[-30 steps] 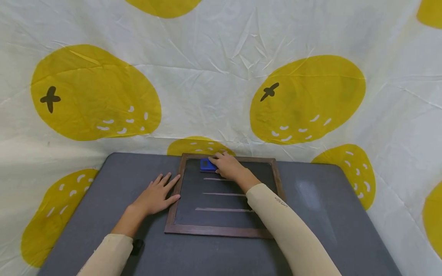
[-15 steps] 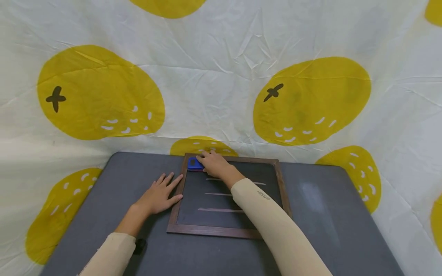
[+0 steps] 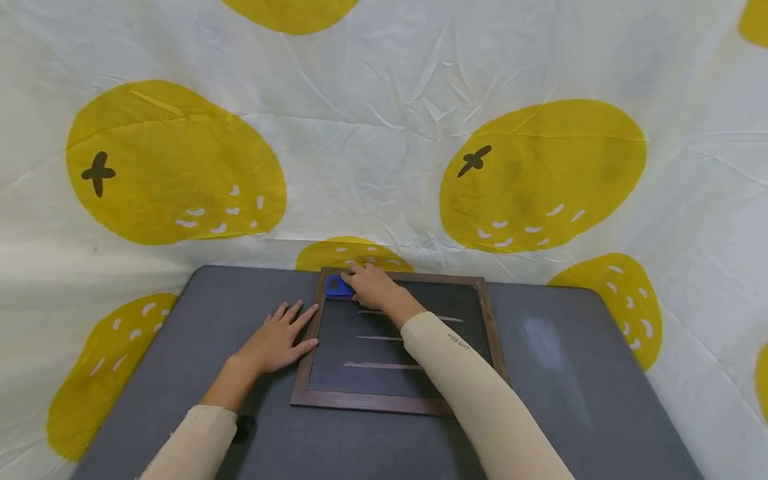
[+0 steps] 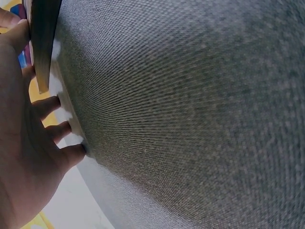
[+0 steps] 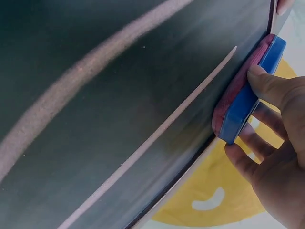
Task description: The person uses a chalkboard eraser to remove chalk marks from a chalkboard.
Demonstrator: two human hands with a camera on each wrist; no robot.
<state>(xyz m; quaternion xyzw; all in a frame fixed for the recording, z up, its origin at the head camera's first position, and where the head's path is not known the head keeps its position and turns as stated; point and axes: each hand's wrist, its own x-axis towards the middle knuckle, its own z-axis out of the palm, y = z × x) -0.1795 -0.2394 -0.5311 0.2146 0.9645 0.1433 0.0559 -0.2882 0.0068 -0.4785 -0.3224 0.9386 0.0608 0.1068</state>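
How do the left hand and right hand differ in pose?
The left hand spreads its fingers; the right hand grips the eraser. The left hand is mostly beside the left edge of the board, the right hand over its far edge. Both emerge from beige sleeves.

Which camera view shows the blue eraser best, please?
The right wrist view: the blue eraser appears large, its pink pad visible. The head view shows it small, partly covered; the left wrist view, only slivers at upper left.
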